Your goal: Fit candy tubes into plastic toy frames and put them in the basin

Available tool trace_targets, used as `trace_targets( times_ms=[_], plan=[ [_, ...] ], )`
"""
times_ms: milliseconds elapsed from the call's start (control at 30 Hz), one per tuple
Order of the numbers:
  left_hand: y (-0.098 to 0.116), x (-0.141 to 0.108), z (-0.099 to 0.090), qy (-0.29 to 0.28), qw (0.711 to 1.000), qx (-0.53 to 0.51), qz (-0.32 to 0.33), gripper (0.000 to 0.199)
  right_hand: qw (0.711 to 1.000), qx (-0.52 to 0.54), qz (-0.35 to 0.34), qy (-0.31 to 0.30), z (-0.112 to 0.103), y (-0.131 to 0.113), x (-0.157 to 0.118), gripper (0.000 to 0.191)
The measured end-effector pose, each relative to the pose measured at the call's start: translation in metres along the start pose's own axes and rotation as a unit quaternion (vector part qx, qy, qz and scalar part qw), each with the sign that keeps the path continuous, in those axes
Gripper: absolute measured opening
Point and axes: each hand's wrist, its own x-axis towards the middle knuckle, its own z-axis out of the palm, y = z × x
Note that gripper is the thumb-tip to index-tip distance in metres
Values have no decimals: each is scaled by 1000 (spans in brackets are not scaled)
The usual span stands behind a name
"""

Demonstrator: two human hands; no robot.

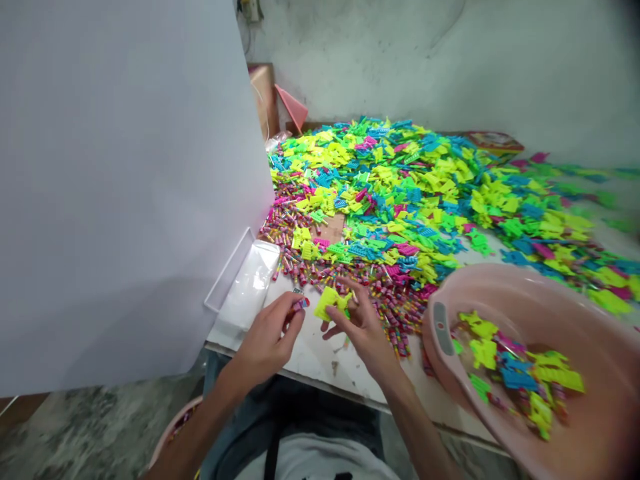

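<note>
My left hand (265, 330) pinches a small striped plastic tube (300, 302) between its fingertips. My right hand (363, 327) holds a flat lime-yellow plastic piece (330, 303) at its fingertips, a short way to the right of that tube. Just beyond both hands lies a loose spread of striped tubes (385, 303) on the white table (320, 350). Behind it rises a large heap of flat yellow, blue, green and pink plastic pieces (390, 193). To the right, a pink plastic basin (520, 300) holds a mix of similar pieces.
A tall white board (120, 187) blocks the left side. A clear plastic packet (247, 283) lies against it on the table. A cardboard box (263, 97) and a concrete wall (400, 60) stand behind the heap. Another pink basin rim (175, 420) shows low on the floor.
</note>
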Motion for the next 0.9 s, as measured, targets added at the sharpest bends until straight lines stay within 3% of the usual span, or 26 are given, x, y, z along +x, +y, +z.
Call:
trace_targets(
  times_ms=[200, 400, 667, 900],
  plan=[
    [1, 4, 0, -36, 998, 49, 0, 27, 996, -81, 16, -44, -5, 3, 0, 31],
    [1, 7, 3, -43, 985, 163, 23, 57, 985, -162, -7, -56, -6, 0, -2, 34],
    [6, 4, 6, -55, 944, 314, 81, 46, 976, -209, -41, -36, -3, -3, -7, 31],
    [13, 5, 4, -47, 935, 350, 33, 55, 963, -259, -62, -39, -2, -6, -6, 28]
  ],
)
